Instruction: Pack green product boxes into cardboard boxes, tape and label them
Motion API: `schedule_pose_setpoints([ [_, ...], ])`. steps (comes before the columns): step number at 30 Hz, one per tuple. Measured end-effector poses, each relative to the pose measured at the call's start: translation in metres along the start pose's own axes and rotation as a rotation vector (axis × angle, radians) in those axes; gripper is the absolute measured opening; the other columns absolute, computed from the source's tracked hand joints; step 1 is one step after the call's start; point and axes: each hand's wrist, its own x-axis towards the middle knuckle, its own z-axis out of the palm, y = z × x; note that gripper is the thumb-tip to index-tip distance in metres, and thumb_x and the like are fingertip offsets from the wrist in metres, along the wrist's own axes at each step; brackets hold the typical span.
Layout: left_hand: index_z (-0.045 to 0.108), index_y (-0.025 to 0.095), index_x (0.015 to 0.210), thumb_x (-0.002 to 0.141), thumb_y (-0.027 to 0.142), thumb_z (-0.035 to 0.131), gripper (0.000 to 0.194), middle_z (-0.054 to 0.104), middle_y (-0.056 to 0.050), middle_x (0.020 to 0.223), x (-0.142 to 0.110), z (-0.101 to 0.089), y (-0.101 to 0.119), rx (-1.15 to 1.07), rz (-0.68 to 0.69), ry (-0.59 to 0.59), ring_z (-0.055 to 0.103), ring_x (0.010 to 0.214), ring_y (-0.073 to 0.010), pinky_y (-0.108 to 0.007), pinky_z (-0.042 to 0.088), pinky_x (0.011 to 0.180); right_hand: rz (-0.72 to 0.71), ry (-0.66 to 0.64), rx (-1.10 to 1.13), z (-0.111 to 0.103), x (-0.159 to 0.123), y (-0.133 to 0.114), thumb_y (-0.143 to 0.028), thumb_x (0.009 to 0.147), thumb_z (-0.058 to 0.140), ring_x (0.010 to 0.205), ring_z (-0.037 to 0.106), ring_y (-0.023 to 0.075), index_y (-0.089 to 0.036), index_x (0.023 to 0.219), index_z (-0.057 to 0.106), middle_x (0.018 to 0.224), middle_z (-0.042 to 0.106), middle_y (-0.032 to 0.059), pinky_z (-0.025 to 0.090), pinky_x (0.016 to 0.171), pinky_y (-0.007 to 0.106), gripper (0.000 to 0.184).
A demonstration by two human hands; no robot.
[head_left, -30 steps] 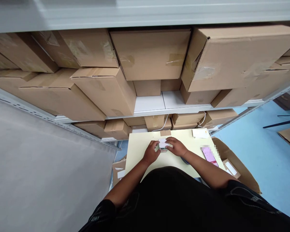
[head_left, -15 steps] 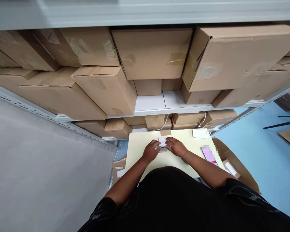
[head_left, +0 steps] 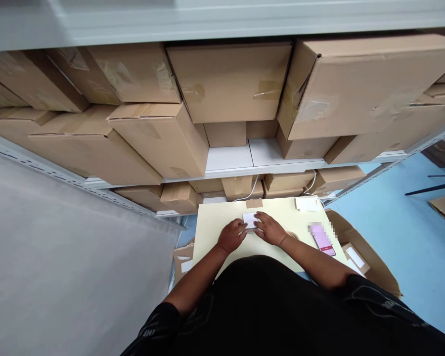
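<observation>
Hands point(head_left: 250, 231) on unreadable white label point(head_left: 249, 219)

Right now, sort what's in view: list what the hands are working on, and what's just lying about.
In hand:
left hand
right hand
small white box

Lying about:
phone
white card
tape roll
cardboard boxes
table

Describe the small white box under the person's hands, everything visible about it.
The small white box is flat and rectangular, apparently card, lying on the pale yellow table near its middle. The left hand touches its left edge, and the right hand covers its right side with fingers laid over it. Any print is too small to read.
</observation>
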Motion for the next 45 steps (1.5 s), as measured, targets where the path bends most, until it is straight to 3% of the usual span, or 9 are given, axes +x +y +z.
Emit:
schedule_pose_setpoints([
  [3,0.067,0.026,0.126,0.091,0.024,0.063,0.036,0.062,-0.007,0.126,-0.004,0.001,0.003,-0.133,-0.058,0.028,0.066,0.112,-0.0214,-0.039,0.056,0.101,0.092,0.051,0.080,0.001,-0.004,0.000,-0.029,0.089,0.069,0.140,0.050,0.0347,-0.022,0.123,0.068,0.144,0.058,0.0171,0.047,0.115,0.058,0.035],
  [7,0.056,0.024,0.135,0.084,0.017,0.068,0.053,0.064,-0.010,0.130,-0.011,0.013,-0.002,-0.392,-0.300,0.061,0.069,0.108,-0.0204,-0.036,0.060,0.091,0.435,0.182,0.327,0.011,-0.022,0.009,-0.026,0.086,0.064,0.123,0.064,0.0276,-0.024,0.136,0.057,0.139,0.061,0.0145,0.057,0.103,0.049,0.050],
  [12,0.053,0.022,0.137,0.084,0.020,0.073,0.057,0.061,-0.015,0.142,-0.017,0.036,-0.024,-0.612,-0.539,0.013,0.063,0.129,-0.0280,-0.039,0.060,0.093,0.707,0.105,0.561,0.038,-0.047,0.026,-0.025,0.081,0.065,0.105,0.072,0.0238,-0.027,0.124,0.064,0.120,0.072,0.0082,0.062,0.087,0.041,0.044],
  [17,0.055,0.022,0.133,0.085,0.025,0.075,0.052,0.062,-0.016,0.143,-0.013,0.052,-0.032,-0.686,-0.561,-0.015,0.062,0.133,-0.0300,-0.046,0.057,0.101,0.751,0.076,0.591,0.060,-0.046,0.036,-0.027,0.080,0.069,0.096,0.074,0.0229,-0.028,0.123,0.066,0.103,0.075,0.0054,0.061,0.076,0.036,0.043],
  [21,0.053,0.020,0.128,0.087,0.022,0.070,0.044,0.064,-0.015,0.139,-0.005,0.057,-0.025,-0.734,-0.518,-0.043,0.064,0.131,-0.0263,-0.044,0.055,0.104,0.799,0.000,0.596,0.062,-0.036,0.035,-0.029,0.081,0.067,0.087,0.073,0.0209,-0.026,0.117,0.067,0.096,0.075,0.0026,0.059,0.074,0.034,0.036],
  [27,0.053,0.019,0.124,0.090,0.015,0.064,0.036,0.065,-0.015,0.138,0.000,0.054,-0.014,-0.700,-0.577,-0.035,0.069,0.122,-0.0221,-0.041,0.054,0.106,0.848,-0.040,0.628,0.058,-0.028,0.028,-0.028,0.083,0.063,0.083,0.071,0.0195,-0.026,0.114,0.066,0.094,0.077,0.0011,0.056,0.072,0.032,0.031],
  [33,0.056,0.021,0.124,0.088,0.017,0.067,0.039,0.068,-0.013,0.136,-0.001,0.043,-0.018,-0.723,-0.606,0.039,0.071,0.117,-0.0238,-0.045,0.054,0.104,0.814,-0.056,0.677,0.071,-0.016,0.027,-0.031,0.081,0.065,0.079,0.071,0.0187,-0.025,0.114,0.063,0.093,0.077,0.0011,0.056,0.066,0.030,0.033],
  [40,0.058,0.020,0.129,0.086,0.022,0.067,0.044,0.069,-0.011,0.134,-0.009,0.016,-0.069,-0.752,-0.660,0.210,0.069,0.119,-0.0243,-0.042,0.049,0.109,0.753,-0.039,0.817,0.114,0.047,0.013,-0.026,0.076,0.067,0.100,0.072,0.0198,-0.025,0.112,0.063,0.123,0.070,0.0049,0.058,0.079,0.031,0.036],
  [45,0.058,0.020,0.131,0.085,0.025,0.068,0.047,0.069,-0.010,0.135,-0.019,-0.011,-0.123,-0.775,-0.656,0.301,0.068,0.120,-0.0249,-0.041,0.050,0.108,0.747,-0.078,0.868,0.151,0.102,-0.004,-0.023,0.075,0.068,0.102,0.071,0.0202,-0.025,0.115,0.062,0.117,0.072,0.0043,0.058,0.084,0.033,0.040],
])
